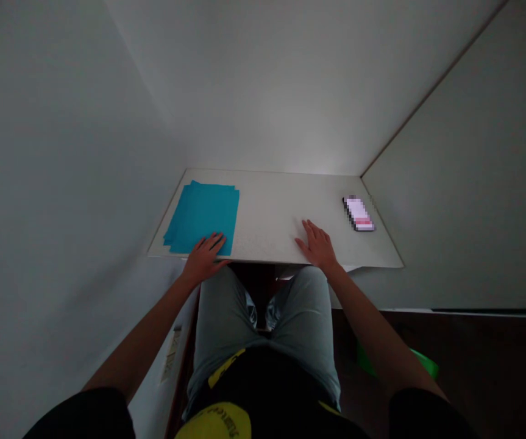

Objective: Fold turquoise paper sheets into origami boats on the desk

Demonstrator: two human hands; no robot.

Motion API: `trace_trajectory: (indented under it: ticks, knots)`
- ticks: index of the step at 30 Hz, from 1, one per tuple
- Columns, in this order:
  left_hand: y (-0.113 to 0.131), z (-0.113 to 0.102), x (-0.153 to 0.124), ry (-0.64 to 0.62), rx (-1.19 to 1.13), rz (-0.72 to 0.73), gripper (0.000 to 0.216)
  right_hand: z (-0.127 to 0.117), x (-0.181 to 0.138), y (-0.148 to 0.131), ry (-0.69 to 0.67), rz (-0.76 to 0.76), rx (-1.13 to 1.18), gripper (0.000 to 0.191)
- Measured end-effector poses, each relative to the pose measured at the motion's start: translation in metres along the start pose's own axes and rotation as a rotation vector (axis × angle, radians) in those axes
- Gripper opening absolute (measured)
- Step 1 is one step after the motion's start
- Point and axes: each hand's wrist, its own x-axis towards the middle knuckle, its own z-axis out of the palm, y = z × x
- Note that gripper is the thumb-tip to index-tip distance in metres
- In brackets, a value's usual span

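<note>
Several blue sheets (208, 213), loosely stacked with their corners offset, lie at the left end of the white table (272, 213). My left hand (204, 255) rests on the near edge of the stack, palm down with fingers stretched out and the thumb by the table's front edge. On the bare tabletop right of the middle lies my right hand (318, 245), flat, fingers apart, holding nothing. A phone (358, 213) with a lit, pixelated screen sits farther right, apart from that hand.
White walls (272, 91) stand behind the table and at its left, and a pale panel (473, 183) borders the right. My legs (226, 311) are under the front edge. Something green (425, 363) is on the dark floor at the lower right.
</note>
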Motion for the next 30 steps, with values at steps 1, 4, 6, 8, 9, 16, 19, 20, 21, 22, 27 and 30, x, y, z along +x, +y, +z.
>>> trace_trajectory:
  ticks: [1,4,6,8,9,16,19,20,21,22,27,30]
  knots:
    - [-0.002,-0.002,-0.003,-0.003,-0.015,0.013,0.065,0.004,-0.004,0.005,0.004,0.021,0.011,0.073]
    - [-0.004,-0.010,-0.007,-0.002,-0.062,0.023,0.044,0.011,-0.010,0.014,0.010,0.036,0.045,0.070]
    - [-0.003,-0.015,-0.007,0.006,-0.086,0.009,0.038,0.013,-0.011,0.016,0.018,0.036,0.061,0.069]
    - [0.003,-0.018,-0.005,0.022,-0.097,-0.002,0.035,0.013,-0.010,0.015,0.030,0.039,0.074,0.068]
    - [0.006,-0.018,-0.004,0.032,-0.096,-0.003,0.031,0.012,-0.010,0.014,0.037,0.039,0.080,0.067]
    - [0.027,-0.004,-0.009,0.024,-0.076,-0.005,0.037,0.012,-0.009,0.013,0.063,0.037,0.105,0.064]
    - [0.033,-0.011,-0.013,0.055,-0.090,-0.018,0.034,0.013,-0.009,0.013,0.081,0.024,0.132,0.062]
    - [0.036,-0.017,-0.013,0.078,-0.091,-0.024,0.036,0.013,-0.009,0.013,0.085,0.023,0.143,0.062]
    - [0.041,-0.025,-0.012,0.106,-0.090,-0.028,0.037,0.013,-0.008,0.014,0.089,0.026,0.154,0.062]
    - [0.046,-0.035,-0.009,0.138,-0.087,-0.029,0.038,0.013,-0.008,0.014,0.092,0.034,0.164,0.062]
    - [0.092,-0.080,0.022,0.136,-0.095,0.162,0.037,0.004,-0.010,0.001,0.097,-0.040,0.262,0.070]
    - [0.130,-0.079,0.041,0.097,-0.078,0.312,0.033,-0.004,-0.017,-0.018,0.073,-0.170,0.316,0.077]
